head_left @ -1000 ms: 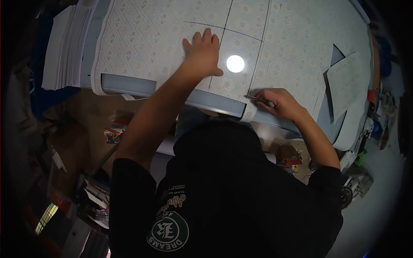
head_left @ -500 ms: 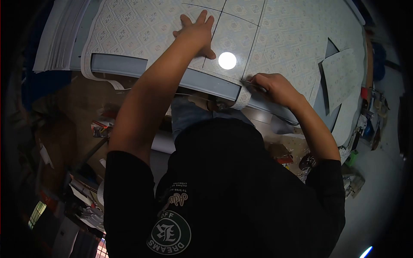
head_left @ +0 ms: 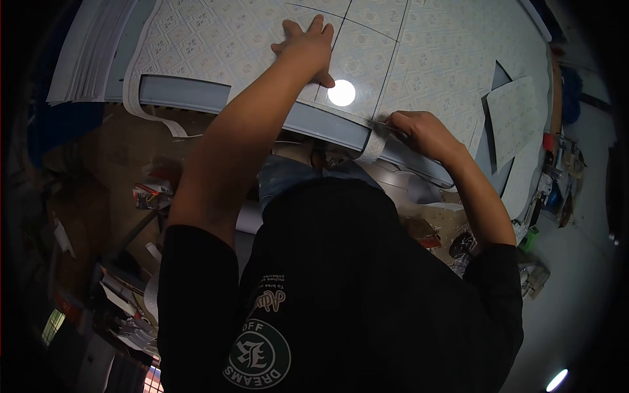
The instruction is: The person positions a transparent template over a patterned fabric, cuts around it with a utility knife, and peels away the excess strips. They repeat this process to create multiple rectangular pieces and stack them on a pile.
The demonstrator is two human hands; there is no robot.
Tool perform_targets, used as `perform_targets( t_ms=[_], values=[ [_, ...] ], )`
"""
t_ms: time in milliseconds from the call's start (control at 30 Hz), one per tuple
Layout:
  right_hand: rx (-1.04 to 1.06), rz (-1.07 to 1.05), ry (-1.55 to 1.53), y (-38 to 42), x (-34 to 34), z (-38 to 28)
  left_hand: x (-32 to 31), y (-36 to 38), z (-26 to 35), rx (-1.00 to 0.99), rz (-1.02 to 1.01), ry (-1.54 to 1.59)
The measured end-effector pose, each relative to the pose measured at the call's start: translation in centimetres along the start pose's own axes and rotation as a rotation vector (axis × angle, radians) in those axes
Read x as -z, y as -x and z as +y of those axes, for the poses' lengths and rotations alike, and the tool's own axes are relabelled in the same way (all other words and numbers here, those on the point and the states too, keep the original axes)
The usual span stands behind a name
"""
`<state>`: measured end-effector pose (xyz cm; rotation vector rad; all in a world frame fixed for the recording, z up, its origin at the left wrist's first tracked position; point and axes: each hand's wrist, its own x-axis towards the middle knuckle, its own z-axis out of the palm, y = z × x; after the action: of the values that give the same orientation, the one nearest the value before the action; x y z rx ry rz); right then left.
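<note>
My left hand (head_left: pixel 306 51) lies with fingers spread on a pale patterned sheet (head_left: pixel 196 39), beside a long dark line on it. Its thumb reaches close to a bright round reflection. At the near edge of the sheet, my right hand (head_left: pixel 424 133) is closed around a thin greyish tool (head_left: pixel 385 123); its kind is mostly hidden by the fingers. The tool's tip meets the lower end of another long dark line. Just below it, a narrow strip (head_left: pixel 375 145) of the sheet hangs over the grey table edge (head_left: pixel 327 126).
A stack of white sheets (head_left: pixel 85 52) stands at the left. A separate patterned piece (head_left: pixel 512 121) lies at the right, near angular gaps showing the grey tabletop. Another loose strip (head_left: pixel 164 123) droops off the left front. Assorted items (head_left: pixel 557 183) line the right side.
The view has shifted slightly. My left hand stays spread on the sheet, and my right hand keeps its grip on the thin tool at the near edge.
</note>
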<state>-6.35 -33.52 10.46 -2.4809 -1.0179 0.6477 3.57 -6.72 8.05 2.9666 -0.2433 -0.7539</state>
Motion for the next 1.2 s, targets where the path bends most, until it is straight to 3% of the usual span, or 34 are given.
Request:
perform_targets(
  t_ms=[633, 867, 1200],
  values=[
    [-0.068, 0.006, -0.021, -0.3, -0.5, -0.6, -0.1, -0.1, -0.2, -0.028, 0.011, -0.034],
    [0.009, 0.130, -0.042, -1.1, -2.7, -0.1, -0.1, 0.2, -0.4, -0.068, 0.036, -0.043],
    [0.148, 0.310, -0.028, -9.0, -4.0, -5.3, -0.2, -1.2, -3.2, -0.165, 0.126, -0.182]
  ],
)
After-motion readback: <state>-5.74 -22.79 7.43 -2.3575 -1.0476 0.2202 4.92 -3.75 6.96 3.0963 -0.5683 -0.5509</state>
